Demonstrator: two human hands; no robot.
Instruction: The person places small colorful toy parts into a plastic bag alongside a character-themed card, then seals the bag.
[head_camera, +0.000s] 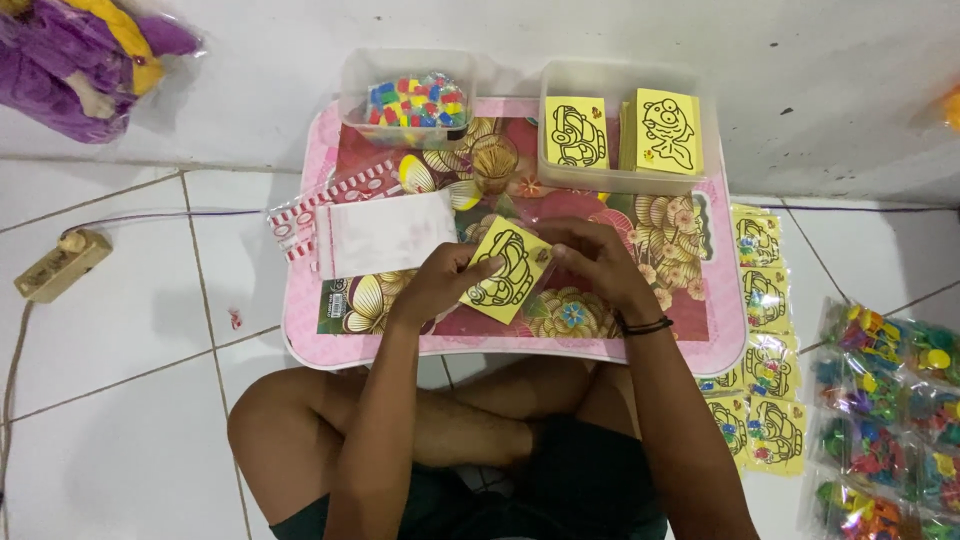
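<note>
A thin, light, bendy yellow card (505, 270) is pinched at opposite edges by the left hand (445, 280) and right hand (595, 255), probably best gripped there.

Yellow card (505, 270) with black car outline, pink floral-patterned tray (700, 345) (shell-like fans), multicoloured pieces (415, 100) in clear box.
</note>
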